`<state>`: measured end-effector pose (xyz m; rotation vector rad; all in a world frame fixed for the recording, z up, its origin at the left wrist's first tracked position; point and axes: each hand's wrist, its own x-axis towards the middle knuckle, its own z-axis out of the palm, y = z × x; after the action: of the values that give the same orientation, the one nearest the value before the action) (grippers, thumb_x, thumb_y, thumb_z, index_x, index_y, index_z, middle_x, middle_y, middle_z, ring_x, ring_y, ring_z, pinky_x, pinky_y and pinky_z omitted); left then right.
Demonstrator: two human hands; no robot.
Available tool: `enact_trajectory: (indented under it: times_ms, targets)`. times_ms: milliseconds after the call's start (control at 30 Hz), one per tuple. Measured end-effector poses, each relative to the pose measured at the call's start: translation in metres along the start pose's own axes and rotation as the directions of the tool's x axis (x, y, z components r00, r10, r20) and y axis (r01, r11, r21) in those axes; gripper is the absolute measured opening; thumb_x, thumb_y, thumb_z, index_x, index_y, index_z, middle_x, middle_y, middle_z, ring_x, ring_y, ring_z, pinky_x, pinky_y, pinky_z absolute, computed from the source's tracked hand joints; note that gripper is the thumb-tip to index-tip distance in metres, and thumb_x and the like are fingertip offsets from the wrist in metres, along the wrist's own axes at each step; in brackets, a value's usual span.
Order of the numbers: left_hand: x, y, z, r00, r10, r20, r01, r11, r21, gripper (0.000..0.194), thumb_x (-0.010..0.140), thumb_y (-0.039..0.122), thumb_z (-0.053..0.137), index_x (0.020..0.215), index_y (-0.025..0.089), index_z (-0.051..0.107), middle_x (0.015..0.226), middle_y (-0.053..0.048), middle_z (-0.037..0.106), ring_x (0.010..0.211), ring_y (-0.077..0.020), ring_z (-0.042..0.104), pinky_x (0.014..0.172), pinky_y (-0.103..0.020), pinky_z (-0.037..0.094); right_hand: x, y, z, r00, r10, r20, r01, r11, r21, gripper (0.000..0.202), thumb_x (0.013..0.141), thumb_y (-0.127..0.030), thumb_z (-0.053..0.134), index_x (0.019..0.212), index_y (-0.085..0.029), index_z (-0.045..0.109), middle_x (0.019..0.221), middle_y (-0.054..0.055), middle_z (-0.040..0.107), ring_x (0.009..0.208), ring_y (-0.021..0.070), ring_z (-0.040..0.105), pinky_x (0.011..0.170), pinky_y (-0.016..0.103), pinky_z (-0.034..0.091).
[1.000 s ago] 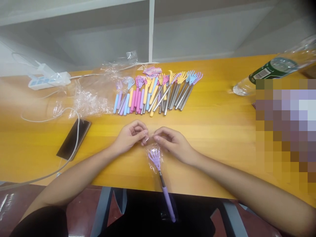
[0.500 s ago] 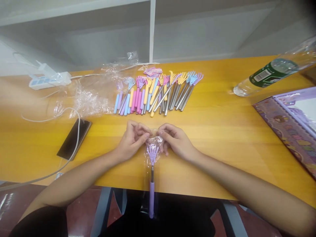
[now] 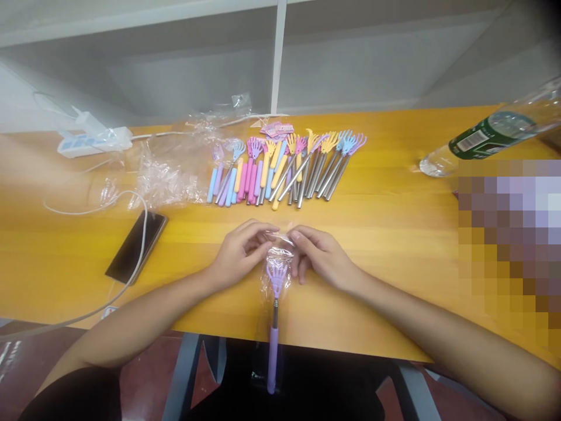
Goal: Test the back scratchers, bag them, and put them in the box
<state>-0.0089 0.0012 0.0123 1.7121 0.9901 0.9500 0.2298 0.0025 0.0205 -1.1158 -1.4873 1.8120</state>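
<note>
1 purple scratcher (image 3: 274, 336), bagged.
Left hand (image 3: 240, 252), right hand (image 3: 322, 252) pinch clear bag (image 3: 280, 253); loose scratchers (image 3: 265, 169) left at 12 o'clock.

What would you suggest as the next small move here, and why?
I'd probably smooth the top of the clear bag: it looks crinkled between the left hand and right hand, and the purple back scratcher already lies inside.

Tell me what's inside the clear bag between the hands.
The clear bag holds a purple back scratcher; its head, metal neck and handle show through. Anything behind the fingers of the left hand and right hand is hidden.
</note>
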Motion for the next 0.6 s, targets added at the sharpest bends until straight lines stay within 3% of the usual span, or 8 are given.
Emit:
enact_trajectory:
  times_ms: [67, 100, 167, 233, 300, 400, 533, 600]
  targets:
    - [0.001, -0.004, 0.001, 0.998, -0.061, -0.013, 0.061, 0.997, -0.05, 0.032, 0.101, 0.02, 0.066, 0.132, 0.024, 0.073, 0.113, -0.008, 0.067, 0.096, -0.0173, 0.068, 0.084, -0.03, 0.059, -0.003, -0.021, -0.017, 0.985, -0.153, -0.078, 0.123, 0.945, -0.302, 0.041, 0.107, -0.061, 0.053, 0.116, -0.021, 0.057, 0.071, 0.002, 0.07, 0.053, 0.017, 0.066, 0.05, 0.03, 0.053]
    - [0.002, -0.005, 0.001, 0.997, -0.073, -0.017, 0.072, 0.996, -0.047, 0.032, 0.1, 0.017, 0.065, 0.13, 0.023, 0.073, 0.113, -0.008, 0.067, 0.096, -0.0168, 0.068, 0.083, -0.029, 0.059, -0.002, -0.035, -0.029, 0.951, -0.277, -0.139, 0.181, 0.861, -0.476, 0.037, 0.107, -0.056, 0.055, 0.121, -0.022, 0.059, 0.075, 0.003, 0.07, 0.056, 0.0169, 0.065, 0.053, 0.031, 0.052]
    - [0.003, -0.007, -0.001, 0.997, -0.074, -0.026, 0.073, 0.997, -0.022, 0.034, 0.097, 0.013, 0.063, 0.127, 0.022, 0.075, 0.113, -0.008, 0.068, 0.095, -0.0157, 0.068, 0.08, -0.027, 0.057, 0.01, -0.07, -0.056, 0.84, -0.499, -0.213, 0.196, 0.645, -0.739, 0.024, 0.107, -0.045, 0.056, 0.116, -0.025, 0.064, 0.077, 0.003, 0.069, 0.061, 0.018, 0.063, 0.061, 0.035, 0.05]
    - [0.004, -0.009, -0.003, 0.997, -0.07, -0.042, 0.069, 0.998, -0.011, 0.036, 0.095, 0.01, 0.063, 0.127, 0.022, 0.075, 0.115, -0.008, 0.069, 0.094, -0.0145, 0.067, 0.079, -0.026, 0.056, 0.036, -0.106, -0.086, 0.801, -0.583, -0.137, 0.136, 0.399, -0.907, 0.012, 0.103, -0.032, 0.061, 0.097, -0.024, 0.068, 0.081, 0.006, 0.07, 0.072, 0.0208, 0.065, 0.077, 0.039, 0.052]
    - [0.005, -0.011, -0.005, 0.995, -0.08, -0.058, 0.079, 0.997, -0.016, 0.037, 0.094, 0.01, 0.063, 0.127, 0.022, 0.075, 0.115, -0.008, 0.069, 0.088, -0.0128, 0.066, 0.078, -0.026, 0.055, 0.074, -0.134, -0.114, 0.837, -0.539, -0.093, 0.043, 0.234, -0.971, 0.013, 0.101, -0.022, 0.06, 0.096, -0.02, 0.072, 0.096, 0.01, 0.073, 0.086, 0.0215, 0.066, 0.088, 0.04, 0.049]
    - [0.008, -0.014, -0.008, 0.99, -0.105, -0.091, 0.102, 0.994, -0.034, 0.036, 0.094, 0.012, 0.064, 0.127, 0.023, 0.076, 0.115, -0.007, 0.07, 0.082, -0.0113, 0.063, 0.074, -0.026, 0.054, 0.139, -0.153, -0.146, 0.913, -0.392, -0.109, -0.051, 0.155, -0.987, 0.023, 0.103, -0.021, 0.058, 0.11, -0.011, 0.078, 0.114, 0.016, 0.074, 0.101, 0.0203, 0.065, 0.096, 0.037, 0.045]
    - [0.012, -0.017, -0.011, 0.983, -0.115, -0.144, 0.103, 0.991, -0.086, 0.032, 0.094, 0.013, 0.065, 0.123, 0.022, 0.076, 0.12, -0.008, 0.071, 0.097, -0.0152, 0.069, 0.084, -0.029, 0.058, 0.209, -0.143, -0.168, 0.956, -0.245, -0.158, -0.134, 0.114, -0.984, 0.036, 0.107, -0.025, 0.058, 0.13, -0.005, 0.076, 0.127, 0.019, 0.074, 0.112, 0.0225, 0.065, 0.098, 0.037, 0.045]
    - [0.013, -0.016, -0.012, 0.982, -0.115, -0.151, 0.098, 0.988, -0.116, 0.031, 0.094, 0.014, 0.067, 0.123, 0.021, 0.075, 0.123, -0.009, 0.071, 0.107, -0.0181, 0.071, 0.092, -0.033, 0.059, 0.234, -0.132, -0.171, 0.963, -0.216, -0.164, -0.144, 0.106, -0.984, 0.04, 0.103, -0.027, 0.066, 0.135, -0.005, 0.074, 0.13, 0.019, 0.073, 0.117, 0.0255, 0.065, 0.101, 0.037, 0.046]
